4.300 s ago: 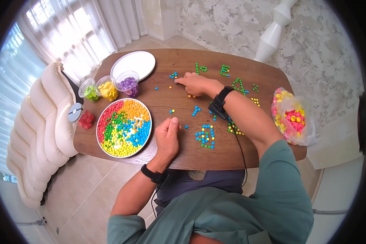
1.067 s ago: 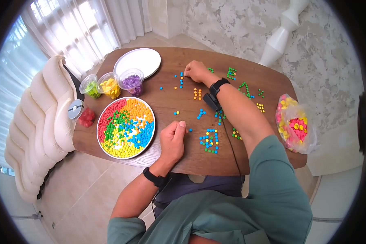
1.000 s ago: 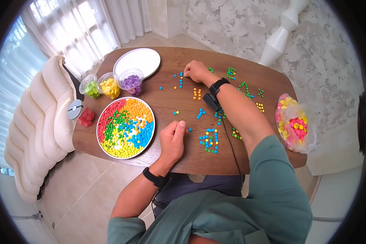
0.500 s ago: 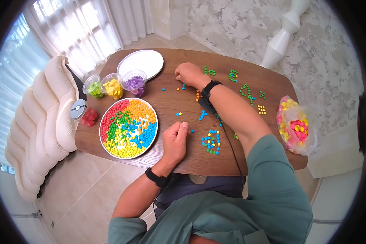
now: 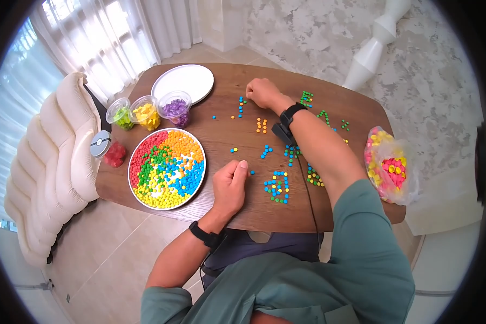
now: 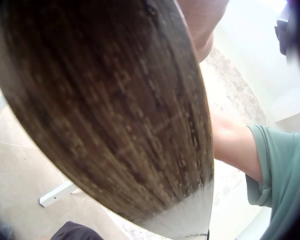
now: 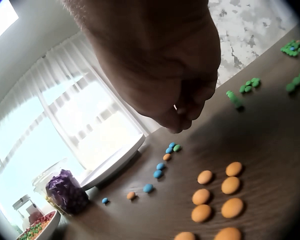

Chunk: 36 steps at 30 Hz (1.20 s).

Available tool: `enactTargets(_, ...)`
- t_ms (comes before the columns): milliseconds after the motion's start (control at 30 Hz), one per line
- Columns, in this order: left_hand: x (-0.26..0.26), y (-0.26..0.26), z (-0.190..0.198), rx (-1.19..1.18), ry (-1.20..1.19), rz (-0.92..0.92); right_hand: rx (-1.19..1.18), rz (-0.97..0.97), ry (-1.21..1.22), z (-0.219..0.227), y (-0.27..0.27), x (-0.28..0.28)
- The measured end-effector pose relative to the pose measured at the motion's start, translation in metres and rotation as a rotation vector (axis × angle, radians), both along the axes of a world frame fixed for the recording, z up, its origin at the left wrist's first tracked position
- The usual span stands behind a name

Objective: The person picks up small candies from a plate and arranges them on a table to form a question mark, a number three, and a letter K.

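Note:
My right hand (image 5: pixel 263 93) is over the far middle of the table, fingers curled, thumb and fingertips together. In the right wrist view its fingertips (image 7: pixel 179 125) hang just above the end of a crooked line of blue and orange candies (image 7: pixel 160 166). A green candy (image 7: pixel 177 148) lies beside that end. I cannot tell whether a candy is pinched between the tips. My left hand (image 5: pixel 229 186) rests as a fist near the front edge, thumb on top; nothing shows in it. A blue candy (image 5: pixel 252 173) lies just right of it.
Left is a round tray (image 5: pixel 130 175) of sorted candies, with lidded tubs of purple (image 5: pixel 176 110), yellow and green pieces. A white plate (image 5: pixel 183 83) lies behind. Orange candies (image 5: pixel 262 125) and other patterns cover the right side, by a plastic bag (image 5: pixel 386 164).
Half a second ago my right hand reached left over the candy line; now it is back to the right. A blue candy left of the line is gone from its place. My left hand stays put.

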<state>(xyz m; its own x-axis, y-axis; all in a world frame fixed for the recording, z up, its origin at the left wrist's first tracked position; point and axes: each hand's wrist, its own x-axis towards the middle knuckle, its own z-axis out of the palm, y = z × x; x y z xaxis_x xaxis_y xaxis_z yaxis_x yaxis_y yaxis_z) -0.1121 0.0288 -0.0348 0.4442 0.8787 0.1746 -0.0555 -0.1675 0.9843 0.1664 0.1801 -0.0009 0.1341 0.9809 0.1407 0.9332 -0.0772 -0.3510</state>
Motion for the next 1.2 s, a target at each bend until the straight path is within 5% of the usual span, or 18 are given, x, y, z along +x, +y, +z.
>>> enactTargets(533,0.001,-0.002,-0.001,0.056,-0.002,0.008,0.104,0.058,0.0,0.001,-0.01,-0.019)
enactTargets(667,0.003,-0.002,-0.004,0.053,0.002,-0.015,0.08,0.237,0.146,0.045,-0.021,-0.073)
enactTargets(733,0.005,-0.002,-0.005,0.062,-0.007,-0.003,0.049,0.565,0.076,0.057,-0.028,-0.109)
enactTargets(867,0.003,-0.002,-0.005,0.07,-0.018,-0.002,-0.214,0.8,-0.028,0.061,-0.043,-0.175)
enactTargets(1067,0.003,-0.002,-0.006,0.122,0.057,-0.033,-0.395,0.952,-0.327,0.058,-0.047,-0.211)
enactTargets(1200,0.005,-0.004,-0.004,0.181,0.076,-0.056,-0.426,1.016,-0.295,0.043,-0.044,-0.21)
